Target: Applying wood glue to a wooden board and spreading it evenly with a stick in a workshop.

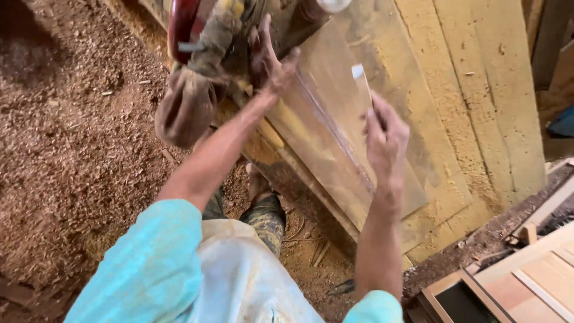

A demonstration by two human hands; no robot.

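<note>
Two bare hands are on one wooden board (335, 131), a long flat plank that lies slanted across a sawdust-caked workbench (478, 101), running from the top of the view down toward the person's knees. Left hand (270, 60) lies open and flat on the board's upper end, fingers spread and pressing against the wood, not wrapped round anything. Right hand (385, 140) sits further down the board near its right edge, fingers curled together around something thin; a small white piece (357, 72) pokes up above the knuckles, and I honestly can't tell if it's chalk, a pencil or just a chip, or whether the hand really clamps it. Just left of the board's upper end there's a machine with a shiny dark red housing (182, 24), and a dusty brown cloth bag (188, 101) hangs off it, right beside the left wrist. Below the board you can see the person's foot in a grubby dark shoe (266, 218), plus turquoise sleeves (149, 269). Left of the board the floor (66, 149) is thick with reddish wood shavings. Down to the right of the board, well apart from it, sits a light wooden panelled frame (526, 281).
</note>
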